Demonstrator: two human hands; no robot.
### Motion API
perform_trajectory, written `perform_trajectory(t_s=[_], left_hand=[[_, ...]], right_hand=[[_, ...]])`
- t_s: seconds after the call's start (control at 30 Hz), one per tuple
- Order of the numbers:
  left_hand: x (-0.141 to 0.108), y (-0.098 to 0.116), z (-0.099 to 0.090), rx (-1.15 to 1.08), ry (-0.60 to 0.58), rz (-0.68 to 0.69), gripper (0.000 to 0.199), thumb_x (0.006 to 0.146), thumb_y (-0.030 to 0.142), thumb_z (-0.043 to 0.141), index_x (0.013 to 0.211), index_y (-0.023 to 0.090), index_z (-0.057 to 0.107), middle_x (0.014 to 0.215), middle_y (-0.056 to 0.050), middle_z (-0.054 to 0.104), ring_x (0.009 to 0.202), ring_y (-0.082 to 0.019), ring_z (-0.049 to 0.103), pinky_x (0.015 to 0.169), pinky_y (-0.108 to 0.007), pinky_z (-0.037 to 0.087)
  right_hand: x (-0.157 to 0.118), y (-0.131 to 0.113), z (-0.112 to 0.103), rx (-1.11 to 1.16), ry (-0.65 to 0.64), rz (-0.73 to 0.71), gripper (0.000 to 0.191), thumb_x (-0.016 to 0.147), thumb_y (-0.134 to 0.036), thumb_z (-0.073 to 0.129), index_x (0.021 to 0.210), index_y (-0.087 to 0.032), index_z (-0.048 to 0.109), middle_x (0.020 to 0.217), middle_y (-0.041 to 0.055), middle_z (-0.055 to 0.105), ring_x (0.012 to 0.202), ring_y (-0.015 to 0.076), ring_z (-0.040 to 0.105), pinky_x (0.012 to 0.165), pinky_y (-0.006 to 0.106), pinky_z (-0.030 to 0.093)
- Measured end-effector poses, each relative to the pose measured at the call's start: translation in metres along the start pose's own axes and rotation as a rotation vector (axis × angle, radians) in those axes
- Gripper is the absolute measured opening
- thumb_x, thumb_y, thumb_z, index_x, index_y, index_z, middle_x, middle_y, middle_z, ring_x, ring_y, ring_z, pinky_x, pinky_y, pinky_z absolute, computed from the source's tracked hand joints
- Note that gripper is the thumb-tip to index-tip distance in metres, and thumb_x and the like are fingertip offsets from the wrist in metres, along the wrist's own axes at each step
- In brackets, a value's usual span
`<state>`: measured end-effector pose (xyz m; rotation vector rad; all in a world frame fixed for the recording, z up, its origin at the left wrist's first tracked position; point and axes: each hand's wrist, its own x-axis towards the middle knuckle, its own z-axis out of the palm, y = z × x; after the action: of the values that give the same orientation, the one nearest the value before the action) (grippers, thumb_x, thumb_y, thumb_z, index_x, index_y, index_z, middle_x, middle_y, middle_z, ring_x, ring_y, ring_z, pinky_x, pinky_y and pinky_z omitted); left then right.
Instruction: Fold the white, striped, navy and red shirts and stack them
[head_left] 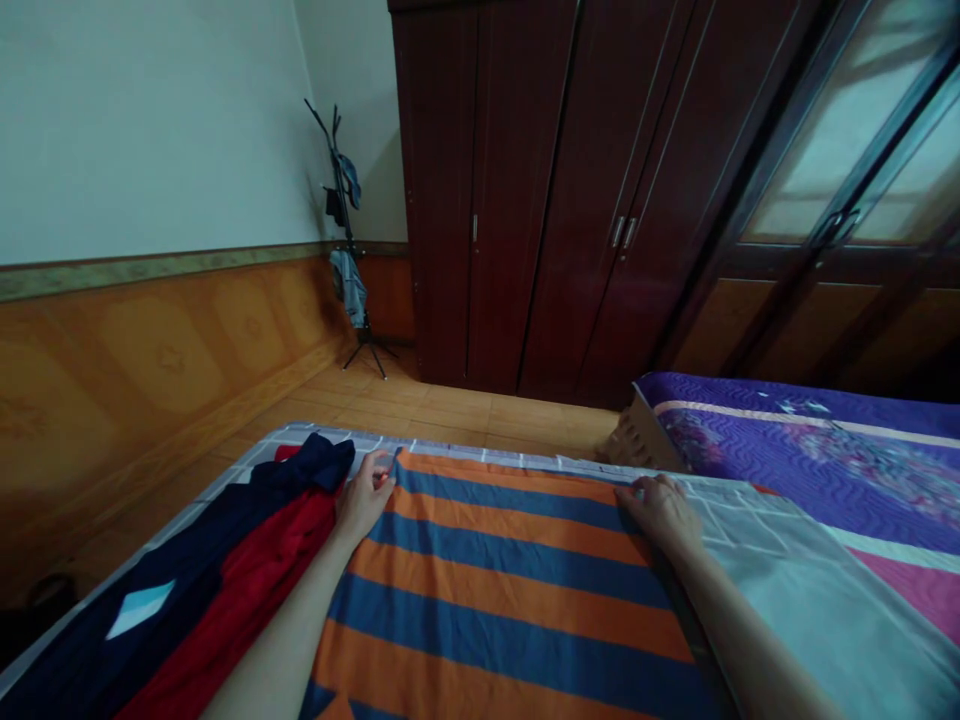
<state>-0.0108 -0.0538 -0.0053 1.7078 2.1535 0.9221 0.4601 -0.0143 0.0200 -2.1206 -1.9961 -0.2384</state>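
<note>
An orange and blue striped shirt (495, 570) lies spread on the table in front of me, its far edge nearly straight and its near end cut off by the frame. At its far left corner my left hand (365, 497) has its fingers curled in, pinching the cloth. My right hand (664, 510) grips the far right corner, thumb and fingers closed at the edge. Slight wrinkles run across the fabric between the two hands. Just left of my left forearm lie a red garment (251, 560) and a navy garment (169, 570).
A light patterned cover (750, 520) shows on the table, with grey cloth (817, 590) at the right. Beyond stand a bed with a purple spread (750, 425), a beige basket (645, 435), a dark red wardrobe (517, 200) and a coat rack (345, 215).
</note>
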Motion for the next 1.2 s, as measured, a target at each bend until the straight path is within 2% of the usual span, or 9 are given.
perform_trajectory(t_s=[0.2, 0.3, 0.57, 0.7, 0.77, 0.87, 1.0, 1.13, 1.2], left_hand=[[0.001, -0.004, 0.004, -0.047, 0.027, 0.088, 0.016, 0.079, 0.015, 0.049, 0.09, 0.023, 0.058, 0.091, 0.001, 0.068, 0.086, -0.016, 0.064, 0.075, -0.025, 0.048], [0.001, -0.004, 0.003, -0.034, 0.022, 0.122, 0.021, 0.078, 0.009, 0.043, 0.076, 0.021, 0.06, 0.086, 0.001, 0.066, 0.086, -0.015, 0.063, 0.081, -0.026, 0.047], [-0.002, 0.0, 0.0, -0.001, 0.012, 0.209, 0.029, 0.084, 0.014, 0.044, 0.1, 0.021, 0.067, 0.107, -0.003, 0.065, 0.1, -0.017, 0.06, 0.09, -0.029, 0.046], [-0.002, -0.001, 0.003, 0.031, 0.004, 0.265, 0.035, 0.081, 0.01, 0.046, 0.107, 0.022, 0.067, 0.114, -0.003, 0.063, 0.111, -0.019, 0.054, 0.1, -0.034, 0.039], [-0.002, -0.001, 0.004, 0.056, 0.008, 0.275, 0.038, 0.08, 0.009, 0.047, 0.11, 0.023, 0.066, 0.118, -0.004, 0.062, 0.115, -0.021, 0.051, 0.102, -0.037, 0.037], [-0.002, -0.001, 0.006, 0.093, 0.02, 0.284, 0.039, 0.08, 0.009, 0.047, 0.113, 0.023, 0.065, 0.121, -0.005, 0.06, 0.117, -0.022, 0.049, 0.103, -0.04, 0.036], [-0.001, -0.004, 0.007, 0.099, 0.015, 0.292, 0.04, 0.08, 0.009, 0.047, 0.113, 0.023, 0.064, 0.12, -0.006, 0.06, 0.116, -0.021, 0.05, 0.103, -0.039, 0.037], [-0.001, -0.006, 0.009, 0.087, 0.004, 0.304, 0.04, 0.079, 0.008, 0.046, 0.113, 0.022, 0.064, 0.121, -0.006, 0.059, 0.117, -0.021, 0.05, 0.103, -0.038, 0.037], [0.0, -0.005, 0.009, 0.08, 0.001, 0.306, 0.04, 0.079, 0.008, 0.046, 0.113, 0.022, 0.064, 0.12, -0.006, 0.06, 0.115, -0.02, 0.051, 0.102, -0.038, 0.038]], right_hand=[[0.006, 0.005, 0.004, 0.074, -0.015, 0.023, 0.035, 0.081, -0.045, 0.046, 0.075, -0.02, 0.069, 0.087, 0.0129, 0.066, 0.09, 0.0297, 0.06, 0.068, 0.035, 0.044], [0.011, 0.008, 0.003, 0.107, -0.021, 0.065, 0.037, 0.081, -0.044, 0.043, 0.074, -0.02, 0.07, 0.076, 0.012, 0.067, 0.078, 0.0271, 0.063, 0.061, 0.033, 0.043], [0.013, 0.012, 0.002, 0.139, -0.016, 0.1, 0.04, 0.081, -0.044, 0.04, 0.083, -0.018, 0.07, 0.082, 0.0136, 0.069, 0.079, 0.0298, 0.065, 0.057, 0.033, 0.043], [0.016, 0.014, 0.008, 0.202, 0.038, -0.152, 0.045, 0.08, -0.041, 0.045, 0.111, -0.015, 0.064, 0.101, 0.0126, 0.066, 0.096, 0.0278, 0.06, 0.08, 0.035, 0.045], [0.016, 0.014, 0.011, 0.218, 0.013, -0.276, 0.039, 0.08, -0.04, 0.046, 0.103, -0.017, 0.066, 0.098, 0.0107, 0.066, 0.094, 0.0268, 0.06, 0.083, 0.036, 0.044], [0.015, 0.012, 0.013, 0.195, -0.019, -0.294, 0.03, 0.082, -0.037, 0.043, 0.083, -0.02, 0.068, 0.089, 0.0089, 0.065, 0.087, 0.0253, 0.06, 0.077, 0.034, 0.045], [0.013, 0.008, 0.014, 0.159, 0.022, -0.301, 0.031, 0.084, -0.036, 0.044, 0.097, -0.019, 0.066, 0.097, 0.0099, 0.064, 0.094, 0.0256, 0.058, 0.079, 0.034, 0.044], [0.013, 0.007, 0.016, 0.112, -0.018, -0.3, 0.028, 0.086, -0.034, 0.043, 0.086, -0.019, 0.067, 0.09, 0.009, 0.064, 0.091, 0.0248, 0.058, 0.08, 0.033, 0.043], [0.013, 0.006, 0.016, 0.101, 0.009, -0.292, 0.028, 0.086, -0.031, 0.042, 0.093, -0.018, 0.066, 0.093, 0.0097, 0.064, 0.092, 0.0248, 0.058, 0.08, 0.033, 0.043]])
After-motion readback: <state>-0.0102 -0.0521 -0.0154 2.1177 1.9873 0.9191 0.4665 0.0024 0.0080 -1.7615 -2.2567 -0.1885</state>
